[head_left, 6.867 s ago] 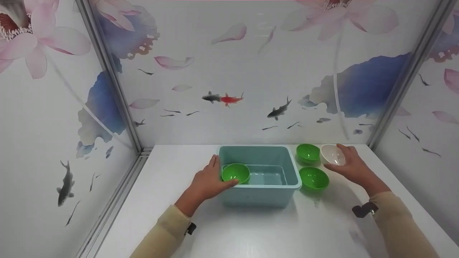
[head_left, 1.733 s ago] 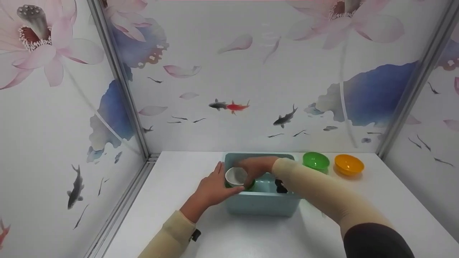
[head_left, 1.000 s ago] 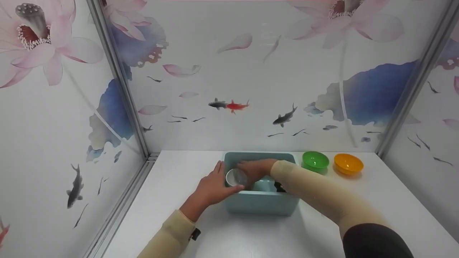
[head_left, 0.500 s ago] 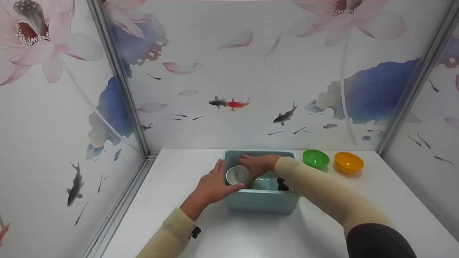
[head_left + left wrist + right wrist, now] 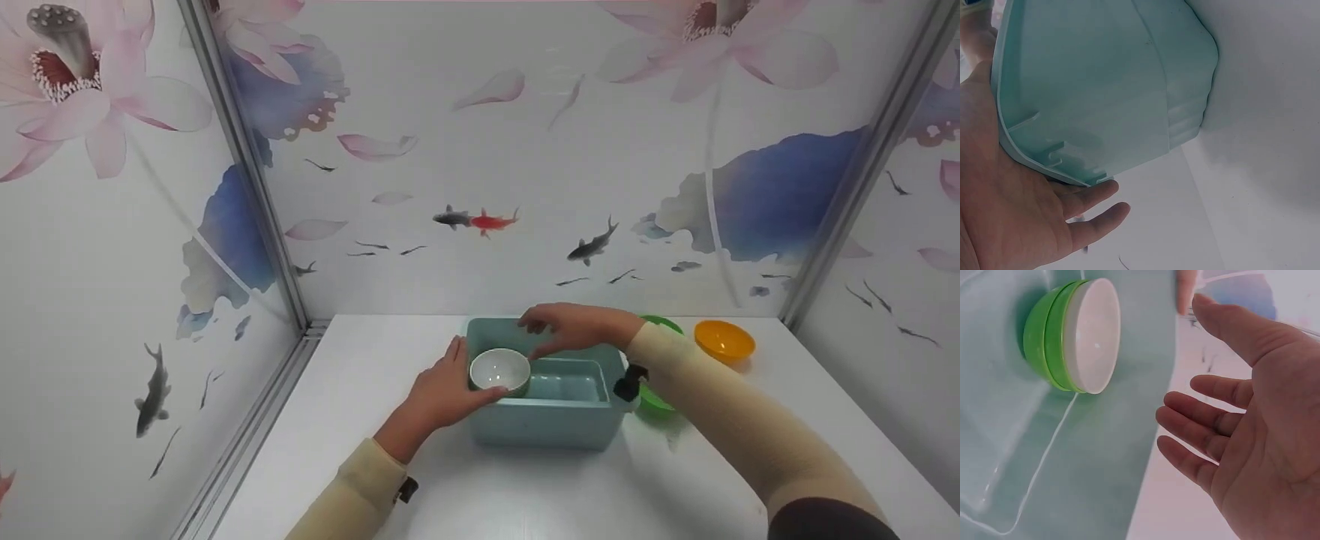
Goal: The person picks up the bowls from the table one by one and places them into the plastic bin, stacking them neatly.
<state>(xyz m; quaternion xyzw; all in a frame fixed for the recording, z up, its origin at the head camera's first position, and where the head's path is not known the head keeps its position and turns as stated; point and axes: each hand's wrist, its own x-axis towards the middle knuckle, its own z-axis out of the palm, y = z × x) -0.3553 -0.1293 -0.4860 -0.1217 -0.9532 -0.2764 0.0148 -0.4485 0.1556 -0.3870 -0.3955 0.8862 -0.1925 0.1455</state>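
White bowl (image 5: 500, 369) sits nested in a green bowl (image 5: 1044, 349) at left end of the teal bin (image 5: 551, 420), mid white bench (image 5: 375, 450). Booth w/ lotus-and-fish printed walls (image 5: 465, 150) on 3 sides, metal corner posts. Orange bowl (image 5: 724, 340) far right by back wall; another green bowl (image 5: 654, 403) right of bin, mostly hidden behind right forearm. In head view nested green bowl barely visible. Left hand (image 5: 442, 386) flat vs bin's left wall, fingers straight, thumb up by rim near the bowls. Right hand (image 5: 574, 328) above bin's back edge, fingers spread and relaxed, holding nothing, apart from white bowl.
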